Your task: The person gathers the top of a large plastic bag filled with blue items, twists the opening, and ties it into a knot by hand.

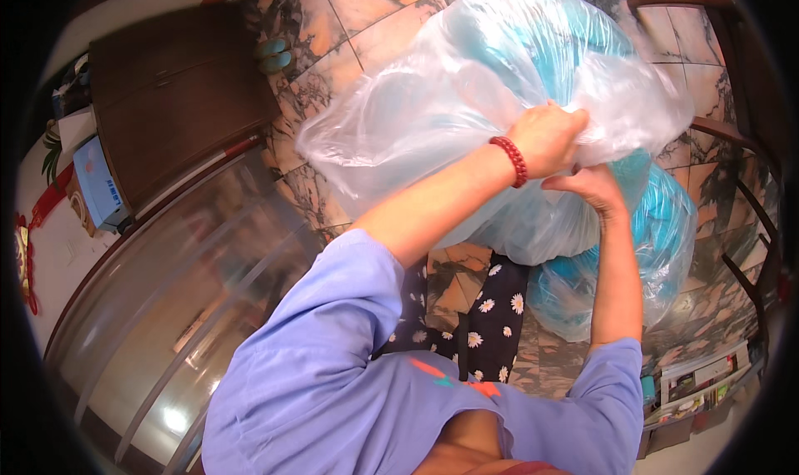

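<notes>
A large clear plastic bag point(399, 134) with light-blue contents spreads out in front of me above the tiled floor. My left hand point(545, 138), a red beaded bracelet at its wrist, is closed round the bag's gathered plastic. Just below and to the right, my right hand point(593, 188) is at the same plastic with its thumb pointing left; its other fingers are partly hidden by the film. Beside my right forearm, a second clear bag point(666, 225) with brighter blue contents rests on the floor. What the blue contents are cannot be made out.
At the left stand a dark brown cabinet point(179, 101) and a glass-topped surface point(191, 300). A light-blue box point(98, 182) sits beside the cabinet. Green slippers point(273, 56) lie on the marbled tiles point(333, 17). Dark wooden furniture point(753, 76) and a stack of papers point(703, 383) are on the right.
</notes>
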`<state>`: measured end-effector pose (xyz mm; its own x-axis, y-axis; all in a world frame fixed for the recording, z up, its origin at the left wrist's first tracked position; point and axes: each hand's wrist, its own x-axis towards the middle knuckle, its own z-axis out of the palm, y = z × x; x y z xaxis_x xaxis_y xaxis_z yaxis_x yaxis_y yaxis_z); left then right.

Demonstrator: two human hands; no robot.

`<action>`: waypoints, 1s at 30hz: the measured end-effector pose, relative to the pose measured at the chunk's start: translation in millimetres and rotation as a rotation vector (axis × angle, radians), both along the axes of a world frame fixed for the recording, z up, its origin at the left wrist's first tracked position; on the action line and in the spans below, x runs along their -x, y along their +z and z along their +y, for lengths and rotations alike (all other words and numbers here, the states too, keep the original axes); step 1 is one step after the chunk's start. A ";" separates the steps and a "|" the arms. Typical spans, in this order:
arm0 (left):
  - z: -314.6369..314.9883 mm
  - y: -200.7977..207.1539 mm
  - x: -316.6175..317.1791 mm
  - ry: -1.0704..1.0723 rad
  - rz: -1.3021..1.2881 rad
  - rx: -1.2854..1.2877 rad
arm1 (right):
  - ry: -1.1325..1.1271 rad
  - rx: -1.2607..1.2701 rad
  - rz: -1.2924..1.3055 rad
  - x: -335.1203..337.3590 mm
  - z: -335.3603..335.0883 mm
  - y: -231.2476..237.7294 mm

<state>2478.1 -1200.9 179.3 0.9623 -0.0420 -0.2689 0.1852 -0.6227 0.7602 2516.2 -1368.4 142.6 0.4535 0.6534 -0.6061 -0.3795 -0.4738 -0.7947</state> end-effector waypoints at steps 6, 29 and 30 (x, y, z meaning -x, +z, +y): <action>-36.6 27.3 -4.7 0.042 0.031 -0.193 | -0.346 -0.116 0.114 57.3 -13.3 -80.0; 6.1 -103.9 146.2 0.277 -0.048 0.202 | -0.410 -0.037 -0.132 60.1 -44.3 -88.0; -0.3 -102.9 137.4 0.208 -0.186 0.180 | -0.406 -0.034 -0.133 59.5 -43.0 -86.4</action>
